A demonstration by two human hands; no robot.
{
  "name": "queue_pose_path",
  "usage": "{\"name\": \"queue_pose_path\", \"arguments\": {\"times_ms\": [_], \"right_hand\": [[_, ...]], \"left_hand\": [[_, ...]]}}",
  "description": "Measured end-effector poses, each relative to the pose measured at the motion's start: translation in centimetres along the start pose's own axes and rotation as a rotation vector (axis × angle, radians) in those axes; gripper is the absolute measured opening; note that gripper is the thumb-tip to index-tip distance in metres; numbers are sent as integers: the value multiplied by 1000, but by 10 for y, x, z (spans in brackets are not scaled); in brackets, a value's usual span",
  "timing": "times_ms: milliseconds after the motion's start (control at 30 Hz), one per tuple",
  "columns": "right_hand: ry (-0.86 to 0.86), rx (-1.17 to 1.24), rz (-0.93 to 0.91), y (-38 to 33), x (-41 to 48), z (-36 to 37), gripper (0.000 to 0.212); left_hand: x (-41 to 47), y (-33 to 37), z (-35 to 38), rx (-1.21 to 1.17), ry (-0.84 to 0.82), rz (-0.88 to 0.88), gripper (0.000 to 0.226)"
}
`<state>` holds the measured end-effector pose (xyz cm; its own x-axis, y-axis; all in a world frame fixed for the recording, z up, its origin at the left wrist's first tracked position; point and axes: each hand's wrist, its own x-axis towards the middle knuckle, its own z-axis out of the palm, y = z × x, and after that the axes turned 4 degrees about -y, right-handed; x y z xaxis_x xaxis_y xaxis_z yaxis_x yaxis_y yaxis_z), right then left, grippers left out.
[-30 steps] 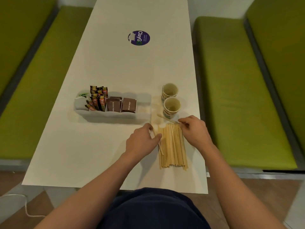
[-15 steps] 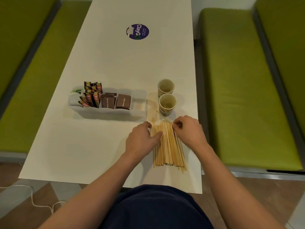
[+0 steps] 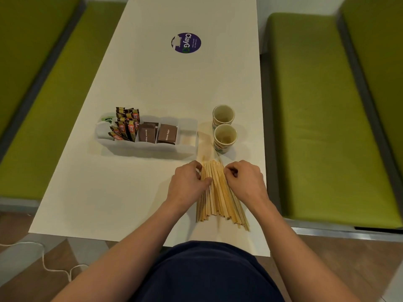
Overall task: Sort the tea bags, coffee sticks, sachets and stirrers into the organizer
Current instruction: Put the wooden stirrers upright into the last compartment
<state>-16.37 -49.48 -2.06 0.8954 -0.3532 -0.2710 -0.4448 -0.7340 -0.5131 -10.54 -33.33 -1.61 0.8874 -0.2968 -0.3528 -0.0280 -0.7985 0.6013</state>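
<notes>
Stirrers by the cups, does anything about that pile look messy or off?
Yes. The wooden stirrers are pinched together at the far end between the left hand and right hand, but the near ends fan out toward the table edge with ragged, uneven tips. One thin stick also pokes out askew toward the nearer paper cup.

Stirrers (image 3: 218,202) partly hidden under left hand (image 3: 187,184), right hand (image 3: 245,184); sticker (image 3: 186,42) small print unreadable.

Stirrers (image 3: 220,197) are pale matt wood; organizer (image 3: 146,147) is frosted translucent plastic; table top (image 3: 165,83) is smooth, matt (cream); 2 cups (image 3: 221,148) look paper; bench cushions (image 3: 322,127), matt cloth.
</notes>
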Motion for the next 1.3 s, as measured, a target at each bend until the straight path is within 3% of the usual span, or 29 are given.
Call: {"name": "queue_pose_path", "arguments": {"times_ms": [200,400,633,933,1300], "right_hand": [[28,2,19,4,-12,-10,27],[-33,38,92,24,-35,-23,41],[3,9,73,10,-21,-6,42],[6,-79,89,-12,3,-1,21],[-39,9,63,-20,6,-6,13]], "left_hand": [[-2,-5,-3,-58,-3,-48,50],[-3,-8,-7,-75,-22,-65,42],[2,-6,-10,-157,-39,-113,27],[6,-10,-19,-334,-80,-228,18],[4,-16,-38,-380,-126,-213,10]]}}
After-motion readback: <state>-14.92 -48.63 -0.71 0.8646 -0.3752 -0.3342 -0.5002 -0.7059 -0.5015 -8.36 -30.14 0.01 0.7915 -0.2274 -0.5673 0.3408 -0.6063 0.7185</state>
